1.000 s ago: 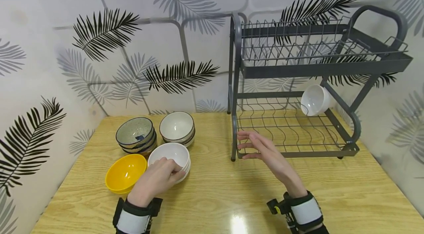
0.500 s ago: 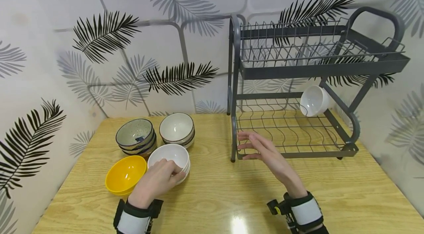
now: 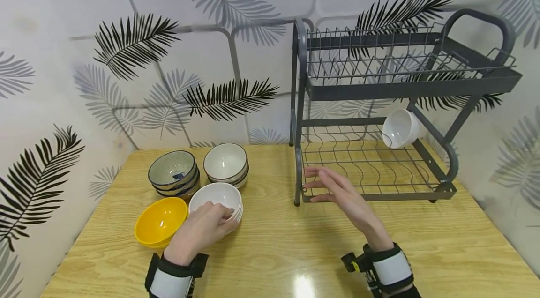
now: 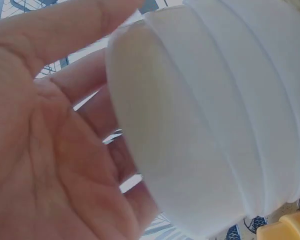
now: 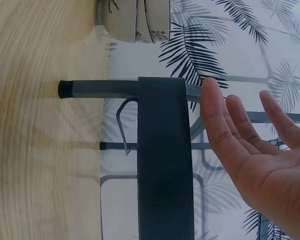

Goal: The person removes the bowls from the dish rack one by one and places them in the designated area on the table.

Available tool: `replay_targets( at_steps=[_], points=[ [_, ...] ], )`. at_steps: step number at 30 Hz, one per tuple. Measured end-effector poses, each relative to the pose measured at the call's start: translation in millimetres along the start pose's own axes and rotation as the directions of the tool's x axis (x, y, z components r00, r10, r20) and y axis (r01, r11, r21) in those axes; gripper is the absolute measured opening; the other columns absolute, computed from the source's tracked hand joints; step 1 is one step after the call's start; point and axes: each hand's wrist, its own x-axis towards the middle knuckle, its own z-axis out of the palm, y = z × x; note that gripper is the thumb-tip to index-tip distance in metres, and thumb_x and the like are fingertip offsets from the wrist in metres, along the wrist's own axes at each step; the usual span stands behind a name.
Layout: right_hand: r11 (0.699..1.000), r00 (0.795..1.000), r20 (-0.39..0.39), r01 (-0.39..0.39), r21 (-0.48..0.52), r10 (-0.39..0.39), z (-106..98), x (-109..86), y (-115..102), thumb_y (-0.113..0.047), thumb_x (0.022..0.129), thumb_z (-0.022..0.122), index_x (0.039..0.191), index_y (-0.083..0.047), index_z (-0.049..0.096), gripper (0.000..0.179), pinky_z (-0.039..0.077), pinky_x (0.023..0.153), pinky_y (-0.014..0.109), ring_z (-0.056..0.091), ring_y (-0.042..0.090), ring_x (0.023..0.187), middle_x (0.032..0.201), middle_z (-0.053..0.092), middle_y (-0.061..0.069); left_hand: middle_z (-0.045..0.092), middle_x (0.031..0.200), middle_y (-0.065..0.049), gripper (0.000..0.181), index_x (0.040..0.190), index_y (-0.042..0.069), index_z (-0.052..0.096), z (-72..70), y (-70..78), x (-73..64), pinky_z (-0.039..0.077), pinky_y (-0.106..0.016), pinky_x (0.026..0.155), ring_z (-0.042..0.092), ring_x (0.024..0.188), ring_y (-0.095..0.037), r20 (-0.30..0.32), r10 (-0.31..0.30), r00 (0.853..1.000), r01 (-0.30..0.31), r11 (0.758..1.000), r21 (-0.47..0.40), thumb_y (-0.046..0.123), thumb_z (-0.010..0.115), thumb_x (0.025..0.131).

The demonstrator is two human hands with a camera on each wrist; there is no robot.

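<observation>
My left hand (image 3: 202, 227) pinches the near rim of the top white bowl (image 3: 217, 195) in a nested stack. In the left wrist view the fingers (image 4: 97, 112) go over the rim to the inner side, with the thumb (image 4: 65, 25) at the bowl's outside. That bowl sits in the others. My right hand (image 3: 341, 195) hovers at the front left corner of the dish rack (image 3: 379, 197), its fingers spread and holding nothing. Another white bowl (image 3: 401, 128) leans on its side at the right end of the rack's lower tier.
Two yellow bowls (image 3: 160, 223) are nested left of the white stack. Behind stand speckled blue-rimmed bowls (image 3: 173, 171) and cream brown-rimmed bowls (image 3: 225, 162), both stacked. The rack's upper wire tier (image 3: 413, 88) overhangs the lower one. Patterned wall covering (image 3: 253, 54) closes off the back.
</observation>
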Motion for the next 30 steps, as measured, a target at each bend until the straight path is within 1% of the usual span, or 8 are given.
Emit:
replay_targets(
  at_steps=[2, 4, 6, 10, 15, 18, 26, 30],
  points=[
    [1.0, 1.0, -0.019, 0.007, -0.004, -0.007, -2.6, -0.9, -1.2, -0.024, 0.107, 0.03, 0.138, 0.011, 0.04, 0.047, 0.053, 0.088, 0.051, 0.045, 0.049, 0.117, 0.137, 0.04, 0.03, 0.057, 0.061, 0.005, 0.017, 0.078, 0.012, 0.073, -0.7, 1.5, 0.6, 0.047, -0.032, 0.056, 0.049, 0.058, -0.01, -0.024, -0.017, 1.0, 0.018, 0.999, 0.027, 0.027, 0.069, 0.084],
    [1.0, 0.999, -0.039, 0.021, -0.018, -0.022, -5.7, -2.0, -2.6, -0.025, 0.107, 0.03, 0.137, 0.011, 0.041, 0.048, 0.054, 0.088, 0.048, 0.046, 0.047, 0.116, 0.135, 0.043, 0.028, 0.067, 0.074, -0.001, 0.026, 0.095, 0.009, 0.076, -1.3, 3.0, 1.4, 0.053, -0.041, 0.066, 0.057, 0.068, -0.015, -0.076, -0.007, 0.997, 0.012, 0.997, 0.07, 0.032, 0.069, 0.084],
    [0.999, 0.997, -0.061, 0.037, -0.036, -0.039, -8.7, -2.1, -4.8, -0.025, 0.107, 0.031, 0.136, 0.01, 0.042, 0.047, 0.055, 0.088, 0.044, 0.048, 0.046, 0.116, 0.132, 0.047, 0.024, 0.065, 0.073, -0.001, 0.027, 0.097, 0.01, 0.075, -1.6, 3.7, 1.9, 0.053, -0.04, 0.064, 0.058, 0.07, -0.018, -0.141, 0.034, 0.989, -0.019, 0.994, 0.107, 0.034, 0.069, 0.085],
    [0.99, 0.989, -0.111, 0.086, -0.108, -0.098, -16.4, -0.9, -9.6, -0.023, 0.106, 0.034, 0.133, 0.011, 0.045, 0.044, 0.056, 0.088, 0.039, 0.053, 0.038, 0.113, 0.127, 0.054, 0.016, 0.072, 0.093, -0.004, 0.028, 0.106, 0.013, 0.074, -2.9, 5.2, 3.5, 0.056, -0.045, 0.072, 0.063, 0.085, -0.021, -0.246, 0.096, 0.964, -0.068, 0.99, 0.121, 0.032, 0.069, 0.086],
    [0.967, 0.96, -0.208, 0.144, -0.212, -0.189, -31.1, 0.8, -12.5, -0.014, 0.104, 0.04, 0.128, 0.014, 0.049, 0.037, 0.055, 0.084, 0.022, 0.058, 0.014, 0.107, 0.12, 0.057, -0.002, 0.073, 0.101, -0.004, 0.031, 0.111, 0.012, 0.072, -3.5, 6.7, 5.6, 0.057, -0.044, 0.078, 0.065, 0.092, -0.021, -0.265, 0.158, 0.951, -0.14, 0.986, 0.086, 0.027, 0.071, 0.085],
    [0.939, 0.936, -0.274, 0.127, -0.318, -0.219, -42.5, 0.1, -14.2, -0.012, 0.103, 0.044, 0.126, 0.013, 0.051, 0.035, 0.052, 0.084, 0.017, 0.058, 0.011, 0.104, 0.119, 0.057, -0.001, 0.072, 0.106, -0.005, 0.033, 0.113, 0.009, 0.071, -2.2, 8.1, 7.1, 0.054, -0.046, 0.09, 0.065, 0.098, -0.022, -0.245, 0.192, 0.95, -0.181, 0.981, 0.067, 0.025, 0.071, 0.085],
    [0.853, 0.912, -0.334, 0.032, -0.522, -0.238, -79.1, 2.6, -18.1, -0.008, 0.098, 0.051, 0.128, 0.011, 0.051, 0.035, 0.038, 0.096, 0.066, 0.043, 0.044, 0.117, 0.128, 0.048, 0.03, 0.07, 0.112, -0.007, 0.033, 0.115, 0.005, 0.069, 1.1, 9.7, 8.3, 0.04, -0.049, 0.106, 0.062, 0.105, -0.02, -0.228, 0.265, 0.937, -0.261, 0.964, 0.046, 0.02, 0.07, 0.086],
    [0.777, 0.901, -0.356, -0.035, -0.628, -0.247, -99.7, 5.8, -18.6, -0.009, 0.097, 0.053, 0.128, 0.012, 0.05, 0.038, 0.036, 0.092, 0.07, 0.037, 0.052, 0.118, 0.13, 0.042, 0.035, 0.07, 0.113, -0.008, 0.034, 0.116, 0.004, 0.069, 2.0, 9.9, 7.0, 0.036, -0.049, 0.109, 0.061, 0.106, -0.02, -0.22, 0.258, 0.941, -0.253, 0.966, 0.049, 0.022, 0.069, 0.087]
  ],
)
